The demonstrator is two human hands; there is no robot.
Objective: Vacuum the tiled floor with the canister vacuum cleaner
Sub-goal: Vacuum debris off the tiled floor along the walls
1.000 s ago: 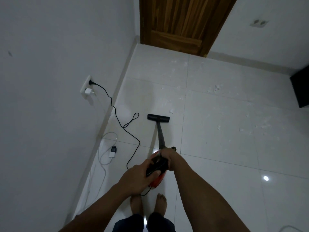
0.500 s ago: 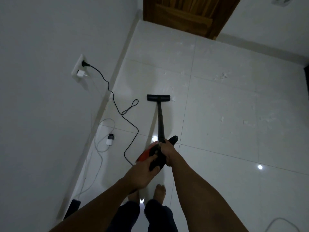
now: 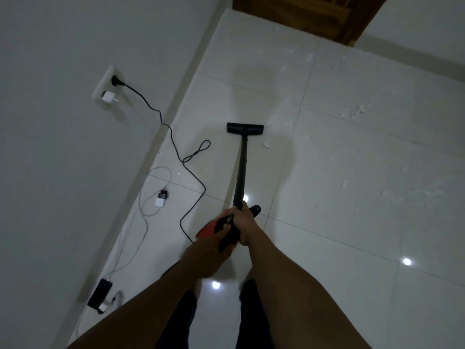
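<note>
A red and black vacuum cleaner body hangs in front of me, held in both hands. My right hand grips its black handle near the base of the tube. My left hand holds the rear of the handle from the left. The black tube runs forward to the flat black floor nozzle, which rests on the white tiled floor. White crumbs of debris lie scattered on the tiles right of the nozzle and further back.
The vacuum's black power cord loops over the floor to a wall socket on the left. A white charger and cable and a black adapter lie along the left wall. A wooden door stands ahead.
The camera has tilted down and the door has slid toward the top edge. The nozzle sits a little closer to me on the tiles. Both hands keep the same hold.
</note>
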